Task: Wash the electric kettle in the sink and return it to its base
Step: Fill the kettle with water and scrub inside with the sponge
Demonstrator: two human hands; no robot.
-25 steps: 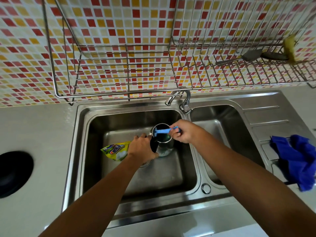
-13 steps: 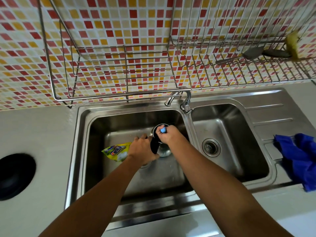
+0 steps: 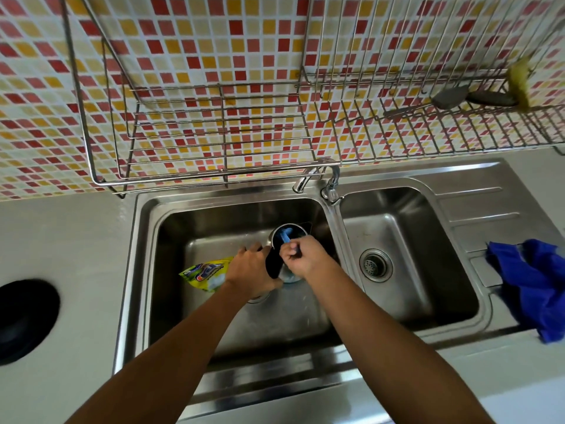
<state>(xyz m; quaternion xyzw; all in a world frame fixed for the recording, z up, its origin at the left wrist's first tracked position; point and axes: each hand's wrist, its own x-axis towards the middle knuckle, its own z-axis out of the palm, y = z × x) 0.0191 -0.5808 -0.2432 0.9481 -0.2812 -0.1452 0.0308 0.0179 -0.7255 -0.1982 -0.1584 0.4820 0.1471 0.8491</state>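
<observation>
— While both arms reach down into it, what does the place look like?
— A steel double sink (image 3: pixel 134 270) is set in a pale grey countertop (image 3: pixel 61 240) under a red, yellow and cream mosaic wall (image 3: pixel 183 41). A wire dish rack (image 3: pixel 214 142) hangs above the tap (image 3: pixel 318 175).
— And where is the kettle?
— The electric kettle (image 3: pixel 289 232) stands in the left basin, mouth up. The left hand (image 3: pixel 252 270) is clenched on its dark handle; the right hand (image 3: pixel 301 255) grips a blue brush (image 3: pixel 284 235) whose head is down inside the mouth.
— How much room is around it?
— A yellow detergent pouch (image 3: pixel 204 273) lies just beside the left hand. The right basin, with its drain (image 3: pixel 375 264), is open. A blue cloth (image 3: pixel 532 283) lies on the drainboard at the right edge, and a black round base (image 3: pixel 21 319) sits on the counter at the far left.
— Any change from a second ago?
— Then the brush lay level across the rim with the right hand off to the side; now the hand is over the mouth and the brush points down
</observation>
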